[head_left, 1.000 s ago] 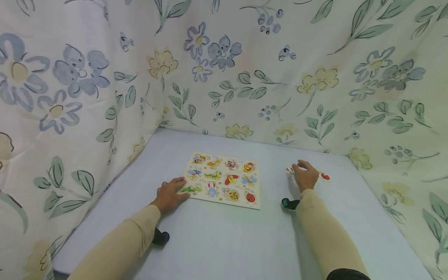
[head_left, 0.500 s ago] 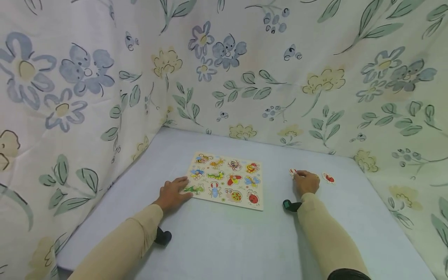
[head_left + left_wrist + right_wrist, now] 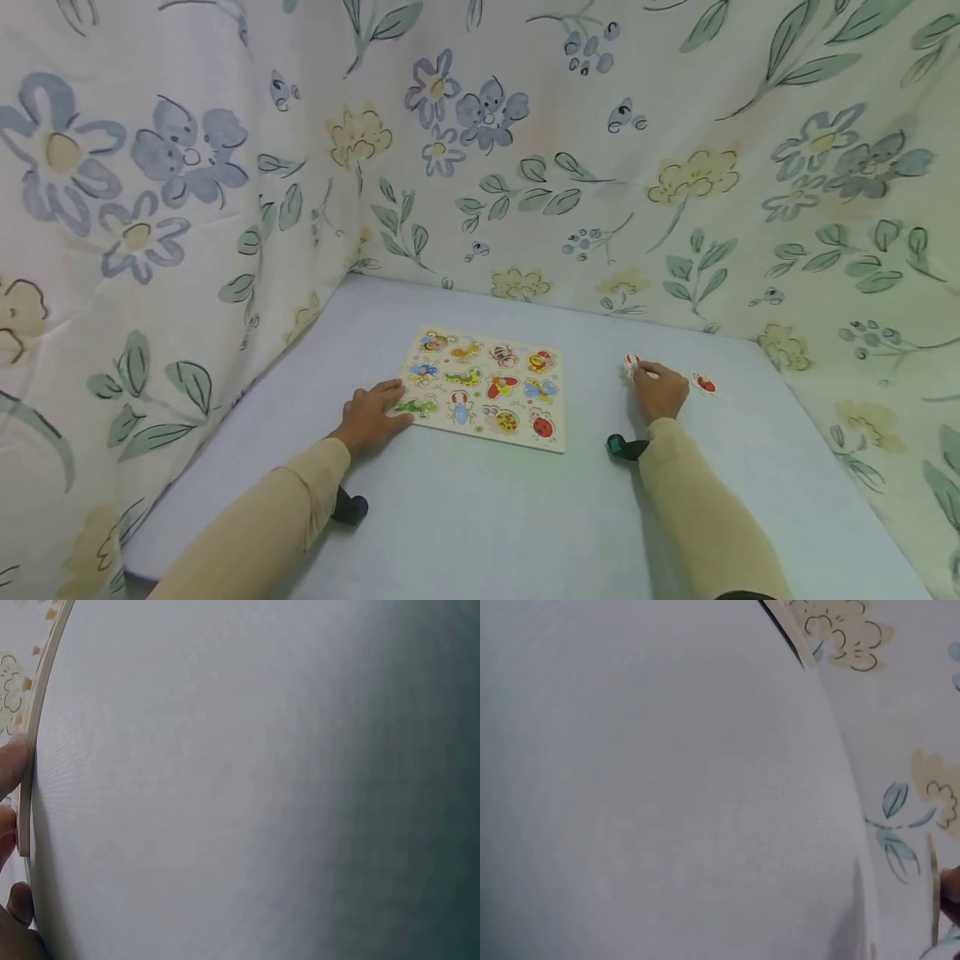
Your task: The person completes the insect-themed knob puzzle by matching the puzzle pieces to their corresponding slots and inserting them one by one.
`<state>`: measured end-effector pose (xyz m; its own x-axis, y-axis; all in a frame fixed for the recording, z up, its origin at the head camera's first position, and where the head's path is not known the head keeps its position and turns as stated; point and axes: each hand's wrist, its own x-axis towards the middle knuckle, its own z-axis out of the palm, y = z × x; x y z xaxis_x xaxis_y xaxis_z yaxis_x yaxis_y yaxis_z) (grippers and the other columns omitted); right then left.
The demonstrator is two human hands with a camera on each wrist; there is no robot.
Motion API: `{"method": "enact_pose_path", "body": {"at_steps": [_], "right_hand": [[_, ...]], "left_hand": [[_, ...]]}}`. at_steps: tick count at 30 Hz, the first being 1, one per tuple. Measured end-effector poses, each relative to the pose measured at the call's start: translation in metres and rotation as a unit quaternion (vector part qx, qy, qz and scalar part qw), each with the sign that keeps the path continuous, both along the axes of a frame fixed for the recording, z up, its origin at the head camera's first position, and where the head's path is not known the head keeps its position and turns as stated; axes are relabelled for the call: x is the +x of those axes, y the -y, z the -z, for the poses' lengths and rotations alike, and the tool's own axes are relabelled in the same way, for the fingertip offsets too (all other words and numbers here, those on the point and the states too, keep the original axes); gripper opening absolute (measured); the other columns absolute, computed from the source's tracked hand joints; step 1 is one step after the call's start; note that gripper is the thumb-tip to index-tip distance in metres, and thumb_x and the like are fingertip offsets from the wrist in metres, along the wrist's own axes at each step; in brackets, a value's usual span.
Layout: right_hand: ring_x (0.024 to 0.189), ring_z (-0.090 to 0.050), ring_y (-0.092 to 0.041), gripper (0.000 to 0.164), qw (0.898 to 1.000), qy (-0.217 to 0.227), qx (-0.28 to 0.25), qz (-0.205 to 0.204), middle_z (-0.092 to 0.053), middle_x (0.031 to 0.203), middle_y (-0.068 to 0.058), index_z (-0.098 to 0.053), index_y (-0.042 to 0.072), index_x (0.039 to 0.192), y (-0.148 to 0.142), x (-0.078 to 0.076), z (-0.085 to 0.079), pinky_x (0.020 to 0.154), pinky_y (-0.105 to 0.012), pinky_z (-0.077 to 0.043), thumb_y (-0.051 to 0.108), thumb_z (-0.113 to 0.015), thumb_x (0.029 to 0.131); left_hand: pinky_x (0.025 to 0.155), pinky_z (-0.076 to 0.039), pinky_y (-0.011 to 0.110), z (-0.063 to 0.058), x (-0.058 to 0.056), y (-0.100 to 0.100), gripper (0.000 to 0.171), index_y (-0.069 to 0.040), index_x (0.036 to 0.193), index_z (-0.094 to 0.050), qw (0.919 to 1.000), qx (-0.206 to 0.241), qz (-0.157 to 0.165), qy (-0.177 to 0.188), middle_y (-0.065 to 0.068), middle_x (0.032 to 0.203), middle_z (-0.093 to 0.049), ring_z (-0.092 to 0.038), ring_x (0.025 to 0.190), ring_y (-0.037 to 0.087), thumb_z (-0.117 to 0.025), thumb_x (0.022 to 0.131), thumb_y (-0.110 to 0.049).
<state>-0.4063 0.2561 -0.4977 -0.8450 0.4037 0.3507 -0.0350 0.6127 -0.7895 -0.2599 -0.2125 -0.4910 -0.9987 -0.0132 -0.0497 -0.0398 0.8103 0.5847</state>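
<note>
A pale wooden puzzle board (image 3: 442,379) with several colourful insect pictures lies on the table in the head view. My left hand (image 3: 371,417) rests at its near left corner, fingers on the left side and thumb at the front edge. The left wrist view shows fingertips (image 3: 10,766) touching the board's side. To the right of the board, my right hand (image 3: 660,392) pinches a small red-and-white puzzle piece (image 3: 632,364), tilted up off the table. In the right wrist view the piece (image 3: 934,900) appears edge-on against a finger. Its picture is partly hidden.
A flat puzzle piece with a red insect (image 3: 704,383) lies just right of my right hand. The white table (image 3: 510,517) is bordered by a floral curtain (image 3: 525,208) at the back and sides. Dark wrist cameras (image 3: 626,447) project beside the sleeves.
My right hand came down onto the red-and-white piece, took hold of it and has tilted it up slightly. My left hand has stayed on the board. The head view shifted a little.
</note>
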Motion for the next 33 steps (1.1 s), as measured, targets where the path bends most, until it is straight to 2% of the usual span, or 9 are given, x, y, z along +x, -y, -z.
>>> {"method": "enact_pose_path", "body": {"at_steps": [5, 11, 16, 23, 26, 33], "right_hand": [[0.104, -0.055, -0.039, 0.019, 0.998, -0.057, -0.005, -0.002, -0.069, 0.099, -0.022, -0.076, -0.001, 0.098, 0.006, 0.009, -0.017, 0.092, -0.048, -0.037, 0.01, -0.065, 0.086], [0.089, -0.048, -0.032, 0.016, 0.991, -0.133, 0.012, -0.013, -0.071, 0.096, -0.016, -0.076, 0.0, 0.096, 0.018, 0.033, -0.04, 0.076, -0.042, -0.031, 0.008, -0.068, 0.085], [0.085, -0.051, -0.03, 0.012, 0.973, -0.224, 0.024, -0.043, -0.072, 0.093, -0.014, -0.076, -0.002, 0.091, 0.033, 0.057, -0.06, 0.071, -0.037, -0.03, 0.002, -0.07, 0.082], [0.087, -0.048, -0.02, 0.011, 0.948, -0.309, 0.003, -0.083, -0.072, 0.096, -0.009, -0.077, 0.0, 0.091, 0.063, 0.086, -0.094, 0.072, -0.032, -0.029, -0.001, -0.072, 0.082], [0.085, -0.048, -0.023, 0.011, 0.934, -0.342, -0.005, -0.107, -0.072, 0.094, -0.011, -0.076, -0.002, 0.09, 0.079, 0.096, -0.107, 0.073, -0.031, -0.026, -0.006, -0.073, 0.08], [0.077, -0.048, -0.041, 0.013, 0.907, -0.39, -0.014, -0.157, -0.067, 0.086, -0.028, -0.071, -0.014, 0.084, 0.125, 0.125, -0.137, 0.075, -0.03, -0.024, -0.022, -0.069, 0.073]], "left_hand": [[0.094, -0.029, 0.051, -0.004, 0.002, 0.002, 0.065, -0.006, 0.142, -0.048, 1.0, -0.005, -0.002, -0.003, 0.005, 0.15, -0.039, -0.04, 0.116, 0.032, -0.07, 0.088, -0.035], [0.094, -0.029, 0.051, -0.004, 0.003, 0.003, 0.065, -0.005, 0.141, -0.048, 1.0, -0.007, -0.001, -0.004, 0.006, 0.15, -0.039, -0.039, 0.117, 0.033, -0.07, 0.088, -0.035], [0.094, -0.029, 0.051, -0.001, 0.005, 0.005, 0.065, -0.005, 0.141, -0.048, 1.0, -0.006, 0.0, -0.002, 0.007, 0.149, -0.039, -0.04, 0.116, 0.033, -0.069, 0.088, -0.036], [0.094, -0.029, 0.052, -0.002, 0.005, 0.007, 0.064, -0.004, 0.14, -0.05, 0.9999, -0.004, 0.003, -0.009, 0.007, 0.149, -0.04, -0.04, 0.115, 0.033, -0.069, 0.088, -0.036], [0.094, -0.029, 0.052, -0.002, 0.004, 0.006, 0.064, -0.005, 0.141, -0.049, 1.0, -0.006, 0.002, -0.007, 0.006, 0.149, -0.039, -0.04, 0.116, 0.033, -0.069, 0.088, -0.037], [0.097, -0.028, 0.052, -0.001, 0.0, 0.002, 0.065, -0.007, 0.141, -0.049, 1.0, 0.003, -0.004, 0.001, 0.005, 0.15, -0.039, -0.039, 0.119, 0.033, -0.069, 0.087, -0.037]]}}
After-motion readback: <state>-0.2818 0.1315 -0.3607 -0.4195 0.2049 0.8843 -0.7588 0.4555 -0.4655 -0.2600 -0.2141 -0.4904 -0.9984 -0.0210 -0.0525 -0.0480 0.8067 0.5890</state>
